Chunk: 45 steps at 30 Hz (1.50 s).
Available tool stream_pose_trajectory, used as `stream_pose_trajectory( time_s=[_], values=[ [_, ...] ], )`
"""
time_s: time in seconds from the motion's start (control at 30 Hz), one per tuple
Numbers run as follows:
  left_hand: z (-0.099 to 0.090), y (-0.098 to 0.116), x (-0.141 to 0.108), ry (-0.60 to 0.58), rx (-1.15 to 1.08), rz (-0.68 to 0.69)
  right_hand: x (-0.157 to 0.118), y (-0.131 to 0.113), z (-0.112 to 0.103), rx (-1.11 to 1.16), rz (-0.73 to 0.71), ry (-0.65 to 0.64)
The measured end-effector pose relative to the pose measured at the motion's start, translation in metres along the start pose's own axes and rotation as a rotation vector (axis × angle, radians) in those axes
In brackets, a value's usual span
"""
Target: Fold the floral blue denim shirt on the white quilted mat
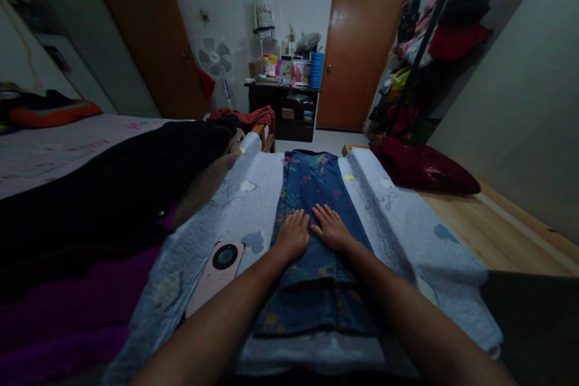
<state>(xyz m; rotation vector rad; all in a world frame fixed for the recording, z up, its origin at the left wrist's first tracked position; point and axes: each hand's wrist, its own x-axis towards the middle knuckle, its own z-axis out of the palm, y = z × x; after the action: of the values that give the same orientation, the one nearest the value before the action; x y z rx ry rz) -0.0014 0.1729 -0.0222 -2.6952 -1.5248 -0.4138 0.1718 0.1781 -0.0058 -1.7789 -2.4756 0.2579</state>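
A pair of blue floral trousers (312, 181) lies folded lengthwise on a pale patterned blanket (253, 187), its waistband at the far end and the leg hems near me. My left hand (294, 234) rests flat on the middle of the fabric, fingers stretched forward. Beside it, my right hand (331, 227) presses flat on the cloth too, fingers slightly spread. Neither hand grips anything. Left of my left forearm, a pink phone (217, 274) lies on the blanket with its round camera ring facing up.
Dark and purple clothing (99, 193) is heaped on the left. A maroon cushion-like bundle (425, 166) sits at the right on a wooden board (511, 223). Beyond the blanket's far end stand a dark cabinet (294, 114), a white fan (216, 59) and a wooden door (362, 42).
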Motion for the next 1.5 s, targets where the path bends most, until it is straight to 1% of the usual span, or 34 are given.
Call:
stream_pose_trajectory(
  time_s=[0.13, 0.27, 0.33, 0.43, 0.57, 0.63, 0.8, 0.93, 1.13, 1.27, 1.4, 1.5],
  values=[
    [-0.006, 0.007, -0.025, 0.002, -0.023, 0.024, -0.014, -0.003, 0.004, 0.018, 0.005, 0.015],
    [-0.009, 0.011, -0.038, -0.038, -0.029, 0.034, -0.028, -0.009, 0.005, 0.030, 0.009, 0.045],
    [-0.012, 0.012, -0.040, -0.069, -0.035, 0.036, -0.036, -0.012, 0.005, 0.041, 0.010, 0.052],
    [-0.019, 0.017, -0.044, -0.149, -0.056, 0.027, -0.052, -0.017, 0.005, 0.052, 0.008, 0.047],
    [-0.029, 0.029, -0.057, -0.232, -0.112, 0.041, -0.076, -0.018, 0.006, 0.048, -0.012, 0.027],
    [-0.032, 0.038, -0.066, -0.231, -0.147, 0.069, -0.087, -0.018, 0.006, 0.037, -0.022, 0.027],
    [-0.037, 0.055, -0.088, -0.179, -0.244, 0.127, -0.111, -0.019, 0.004, 0.018, -0.062, 0.068],
    [-0.041, 0.064, -0.101, -0.148, -0.326, 0.116, -0.129, -0.023, 0.002, 0.026, -0.084, 0.075],
    [-0.049, 0.074, -0.112, -0.130, -0.371, 0.117, -0.161, -0.028, 0.003, 0.080, -0.141, 0.055],
    [-0.058, 0.078, -0.120, -0.149, -0.382, 0.130, -0.175, -0.030, 0.003, 0.113, -0.179, 0.057],
    [-0.067, 0.079, -0.128, -0.219, -0.353, 0.148, -0.182, -0.028, -0.001, 0.152, -0.221, 0.046],
    [-0.070, 0.077, -0.129, -0.266, -0.336, 0.166, -0.185, -0.026, -0.002, 0.185, -0.248, 0.029]
  ],
)
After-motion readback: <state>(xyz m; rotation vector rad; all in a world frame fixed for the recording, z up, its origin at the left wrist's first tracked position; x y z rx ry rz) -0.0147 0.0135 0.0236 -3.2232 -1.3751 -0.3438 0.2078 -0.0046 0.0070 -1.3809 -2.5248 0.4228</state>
